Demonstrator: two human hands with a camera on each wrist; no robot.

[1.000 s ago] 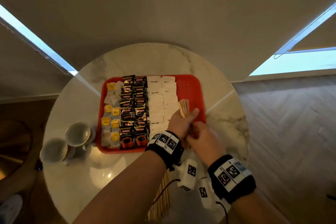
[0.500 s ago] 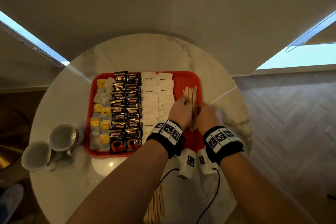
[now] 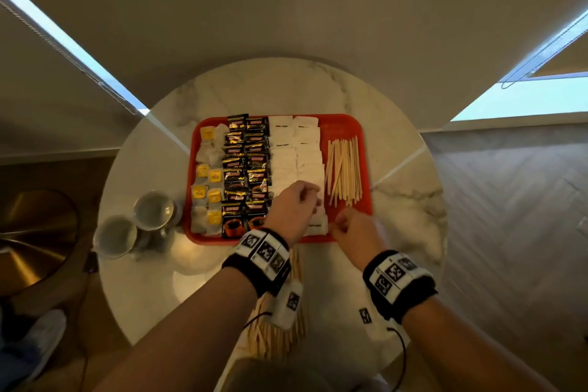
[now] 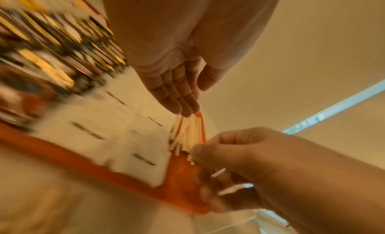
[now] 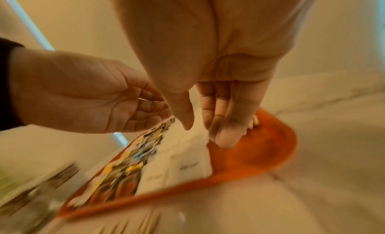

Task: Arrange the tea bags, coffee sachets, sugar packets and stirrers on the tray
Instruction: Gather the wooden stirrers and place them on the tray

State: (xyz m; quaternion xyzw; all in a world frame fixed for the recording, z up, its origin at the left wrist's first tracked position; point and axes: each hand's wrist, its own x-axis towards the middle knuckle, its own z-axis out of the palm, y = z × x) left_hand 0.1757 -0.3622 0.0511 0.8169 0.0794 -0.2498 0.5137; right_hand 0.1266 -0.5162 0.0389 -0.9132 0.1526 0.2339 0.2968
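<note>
The red tray [image 3: 339, 126] holds tea bags [image 3: 206, 175] on its left, then black coffee sachets [image 3: 245, 162], then white sugar packets [image 3: 296, 149]. A loose fan of wooden stirrers [image 3: 345, 169] lies along its right side. My left hand [image 3: 310, 199] hovers over the near sugar packets; its fingers [image 4: 179, 99] are straight and hold nothing. My right hand [image 3: 342, 223] is at the tray's near right corner. Its fingertips [image 5: 223, 138] point down just short of the stirrers' near ends [image 4: 189, 132], and I see nothing gripped.
A second pile of stirrers [image 3: 276, 337] lies on the round marble table [image 3: 397, 232] near its front edge, under my left wrist. Two cups [image 3: 154, 210] [image 3: 116, 235] stand left of the tray. A wall rises right behind the table.
Both hands held a stirrer bundle over the tray's right side. The stirrers now lie spread on the tray, and both hands have let go and drawn back toward its near edge.
</note>
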